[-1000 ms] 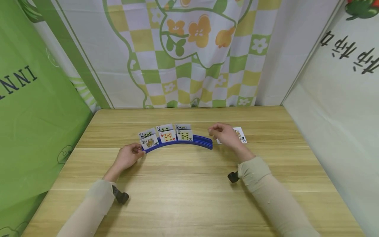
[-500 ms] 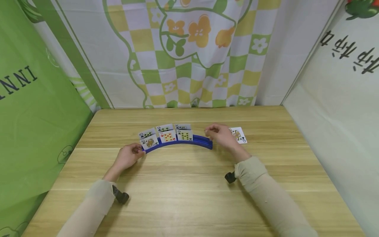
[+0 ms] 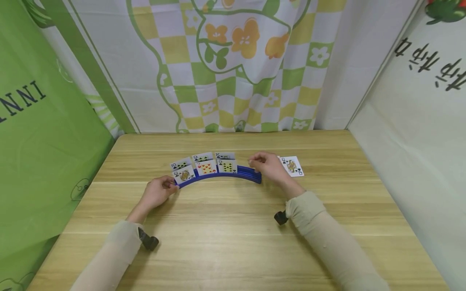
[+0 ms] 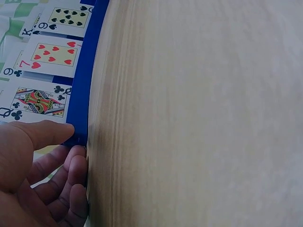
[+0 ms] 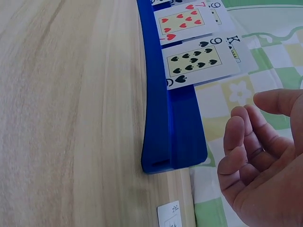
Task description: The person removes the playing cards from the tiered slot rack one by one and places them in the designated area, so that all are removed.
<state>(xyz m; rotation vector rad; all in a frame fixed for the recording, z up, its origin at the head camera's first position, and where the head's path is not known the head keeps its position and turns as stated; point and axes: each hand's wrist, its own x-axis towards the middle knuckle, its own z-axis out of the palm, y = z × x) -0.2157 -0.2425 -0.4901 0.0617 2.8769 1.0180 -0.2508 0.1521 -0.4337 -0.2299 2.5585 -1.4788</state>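
A curved blue playing card holder (image 3: 249, 173) stands on the table with two rows of cards upright in it. The front row shows a queen of clubs (image 4: 40, 101), a seven of hearts (image 4: 54, 56) and a nine of spades (image 5: 196, 61). My left hand (image 3: 158, 192) pinches the holder's left end, thumb on the top and fingers below. My right hand (image 3: 269, 167) hovers by the bare right end, fingers loosely bent and thumb apart, nothing between them. A queen card (image 3: 292, 166) lies face up on the table to its right, partly over another card.
The wooden table (image 3: 225, 234) reaches back to a patterned curtain (image 3: 244, 101). A green panel (image 3: 47, 133) rises on the left and a white one (image 3: 415, 141) on the right. Behind the front row a ten, a nine and a king (image 3: 225, 155) show their tops.
My right hand has moved left, away from the loose cards and toward the holder's right end, uncovering more of the queen. The left hand stays in place.
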